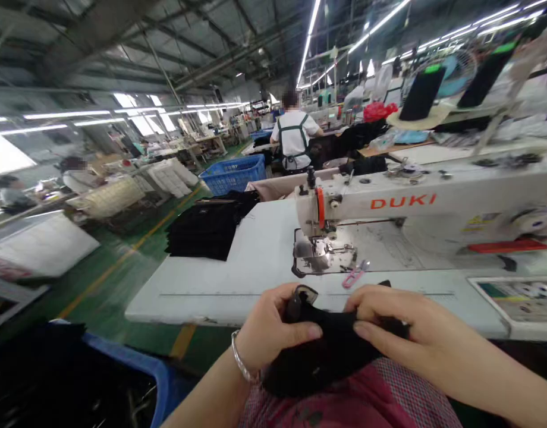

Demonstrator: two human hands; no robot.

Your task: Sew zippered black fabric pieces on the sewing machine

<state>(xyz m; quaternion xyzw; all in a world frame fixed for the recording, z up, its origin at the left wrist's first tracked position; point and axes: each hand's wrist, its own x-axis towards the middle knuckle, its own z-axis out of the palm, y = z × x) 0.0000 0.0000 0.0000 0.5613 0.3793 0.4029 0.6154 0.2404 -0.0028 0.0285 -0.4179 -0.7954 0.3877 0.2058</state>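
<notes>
My left hand (269, 330) and my right hand (398, 324) both pinch a small piece of black fabric (327, 356) over my lap, just below the front edge of the white sewing table (220, 279). Each thumb presses on top of the cloth, and a silver bangle sits on my left wrist. Beyond my hands stands a white DUKI sewing machine (411, 208), its needle area (320, 246) lit. Pink thread snips (354, 274) lie on the table in front of the needle plate.
A stack of black fabric pieces (204, 229) rests on the table's far left. A blue bin (135, 368) with dark cloth stands at my lower left. A control panel (518, 294) sits at right. A blue crate (233, 173) and seated workers are farther back.
</notes>
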